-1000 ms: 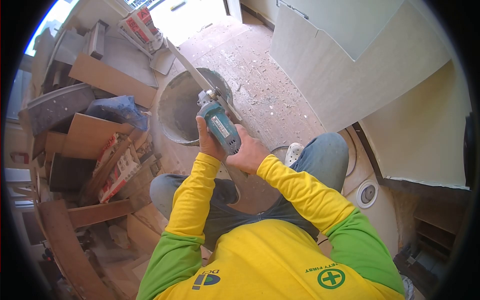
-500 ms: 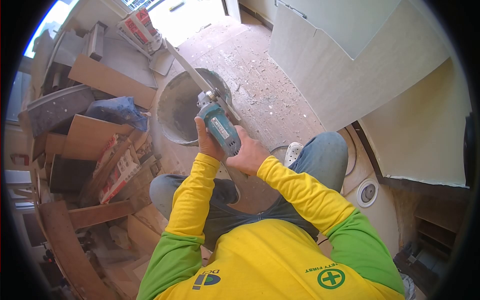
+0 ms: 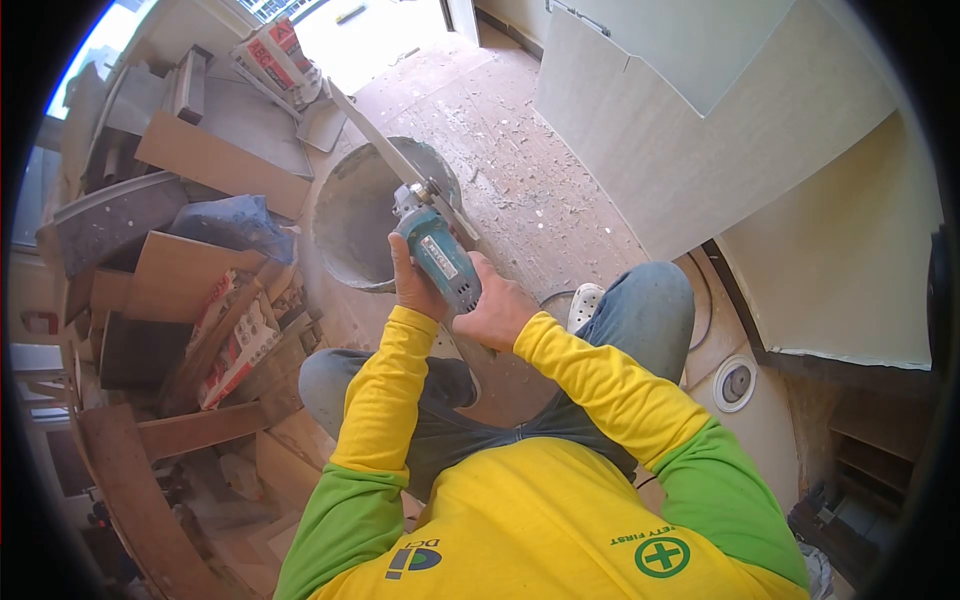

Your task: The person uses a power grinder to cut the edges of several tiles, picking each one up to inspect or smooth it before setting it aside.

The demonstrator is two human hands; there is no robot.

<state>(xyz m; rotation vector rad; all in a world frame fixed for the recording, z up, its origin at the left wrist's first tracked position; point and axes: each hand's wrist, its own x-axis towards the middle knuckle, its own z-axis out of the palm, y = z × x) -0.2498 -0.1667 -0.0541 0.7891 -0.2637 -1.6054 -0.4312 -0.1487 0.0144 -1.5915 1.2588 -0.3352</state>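
Both hands are wrapped round the teal body of an angle grinder (image 3: pixel 440 252). My left hand (image 3: pixel 417 287) grips its left side, thumb up along the casing. On the right, my right hand (image 3: pixel 500 306) holds the rear end near the vents. The grinder's head points away from me, and its disc overlaps a long, narrow pale strip (image 3: pixel 372 132). That strip lies across the top of a round grey bucket (image 3: pixel 328 255), reaching beyond the far rim. Under the grinder, the near part of the strip is partly hidden.
Wooden boards (image 3: pixel 225 165), a blue plastic bag (image 3: pixel 235 225) and rubble are piled on the left. A red and white sack (image 3: pixel 275 60) stands at the far left. Chips litter the floor (image 3: pixel 540 170). Large pale panels (image 3: pixel 650 150) lean at right, above a round white fitting (image 3: pixel 736 384).
Almost nothing differs. The hands and grinder keep their place on the strip, while the whole view shifts very slightly.
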